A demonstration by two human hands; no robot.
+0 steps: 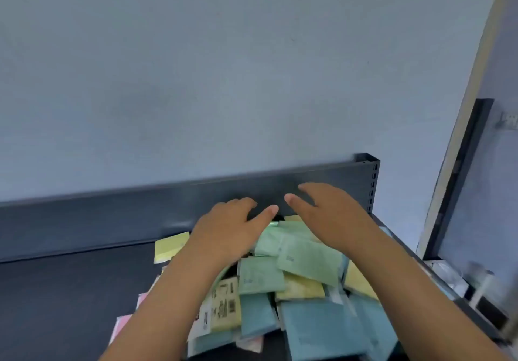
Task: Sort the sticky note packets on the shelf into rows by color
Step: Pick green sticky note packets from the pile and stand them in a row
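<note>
A jumbled pile of sticky note packets lies on the dark shelf. Green packets sit at the top of the pile, yellow ones in the middle and blue ones at the front. One yellow packet lies apart at the left by the shelf's back wall, and pink packets peek out under my left forearm. My left hand rests palm down on the far part of the pile with fingers spread. My right hand hovers palm down over the green packets, fingers relaxed, holding nothing.
The shelf's dark back panel rises just behind the pile, with a slotted upright post at its right end. A grey wall stands behind. To the right, past the shelf edge, blurred white items lie lower down.
</note>
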